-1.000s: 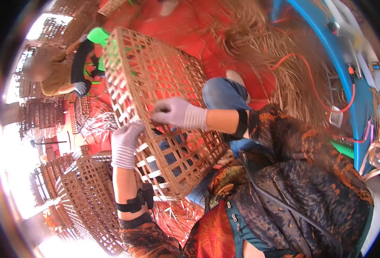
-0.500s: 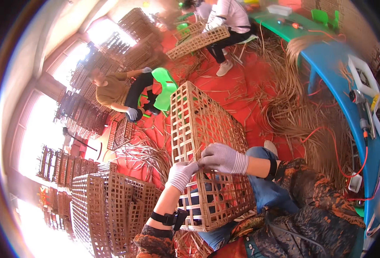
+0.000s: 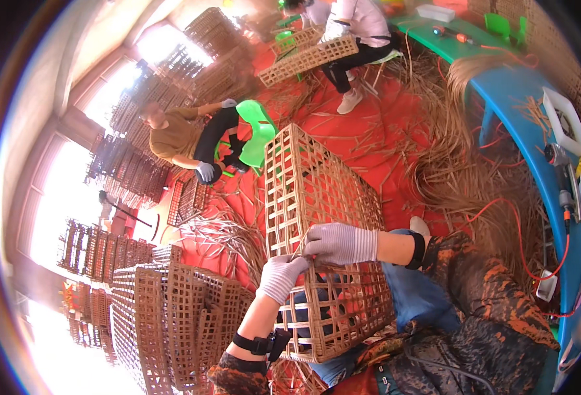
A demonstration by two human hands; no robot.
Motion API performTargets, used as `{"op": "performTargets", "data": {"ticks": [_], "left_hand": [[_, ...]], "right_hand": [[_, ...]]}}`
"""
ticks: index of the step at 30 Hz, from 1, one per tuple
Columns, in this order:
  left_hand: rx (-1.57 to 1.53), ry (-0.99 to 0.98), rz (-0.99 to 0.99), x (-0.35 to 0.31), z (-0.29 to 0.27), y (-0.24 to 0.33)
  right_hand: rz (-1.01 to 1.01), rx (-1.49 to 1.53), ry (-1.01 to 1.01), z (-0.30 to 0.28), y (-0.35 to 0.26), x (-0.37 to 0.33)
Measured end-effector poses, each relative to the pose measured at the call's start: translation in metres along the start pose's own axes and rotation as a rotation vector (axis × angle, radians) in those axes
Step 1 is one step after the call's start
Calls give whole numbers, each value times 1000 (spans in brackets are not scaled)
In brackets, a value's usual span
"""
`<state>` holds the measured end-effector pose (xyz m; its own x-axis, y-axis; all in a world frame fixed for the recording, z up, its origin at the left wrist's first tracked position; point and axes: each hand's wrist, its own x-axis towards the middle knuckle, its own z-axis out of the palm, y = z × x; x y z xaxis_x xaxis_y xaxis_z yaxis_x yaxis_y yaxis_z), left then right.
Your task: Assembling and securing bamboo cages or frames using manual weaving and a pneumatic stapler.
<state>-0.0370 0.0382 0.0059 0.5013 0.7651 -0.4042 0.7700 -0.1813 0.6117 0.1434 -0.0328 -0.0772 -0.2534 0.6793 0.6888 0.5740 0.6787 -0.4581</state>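
Observation:
A large openwork woven basket (image 3: pixel 340 191) of brown strips rests across my lap, its long side slanting away from me. Both my hands wear thin striped gloves and meet at the basket's near-left edge. My left hand (image 3: pixel 282 276) is closed in a pinch at that edge. Just beside it, my right hand (image 3: pixel 340 243) also pinches, its fingertips almost touching the left ones. A thin strip end seems to show between them, but the fingers hide most of it.
Stacked woven baskets (image 3: pixel 172 316) stand close on my left. Loose strips (image 3: pixel 448 171) lie heaped on the red floor to the right, near a blue table (image 3: pixel 527 125) with a power tool (image 3: pixel 563 178). Two seated co-workers and a green chair (image 3: pixel 259 135) are ahead.
The whole scene has shifted slightly right in the picture. My hands stay at the same edge of the basket, still pinching, with the fingers only slightly moved.

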Motion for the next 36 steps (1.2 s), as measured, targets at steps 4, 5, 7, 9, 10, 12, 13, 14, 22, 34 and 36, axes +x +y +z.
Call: {"op": "performTargets", "data": {"ticks": [4,5,7,9,10,12,13,14,22,34,36], "left_hand": [[23,12,-9,6,0,-7],[-39,5,-8,4,0,-5],[-103,-1,-9,5,2,-7],[-163,-5,14,7,1,-13],[-166,-1,10,6,0,-13],[-160,-28,37,6,-2,-8],[-162,-23,40,8,-2,-10],[-204,-32,45,9,-1,-16],[-121,-58,-12,-5,-3,-12],[-204,19,-10,17,-9,-19],[-250,22,32,17,-2,-32]], "right_hand": [[9,31,-57,-5,0,6],[11,34,-57,-5,2,6],[-54,52,-53,-5,6,8],[-42,68,-65,-5,6,7],[-31,79,-74,-5,7,7],[-28,91,-86,-6,8,7],[-24,103,-97,-7,9,8],[-33,107,-104,-6,9,10],[-16,84,-153,-5,0,11],[-136,-30,-114,6,23,27],[-144,-18,-75,14,20,24]]}}
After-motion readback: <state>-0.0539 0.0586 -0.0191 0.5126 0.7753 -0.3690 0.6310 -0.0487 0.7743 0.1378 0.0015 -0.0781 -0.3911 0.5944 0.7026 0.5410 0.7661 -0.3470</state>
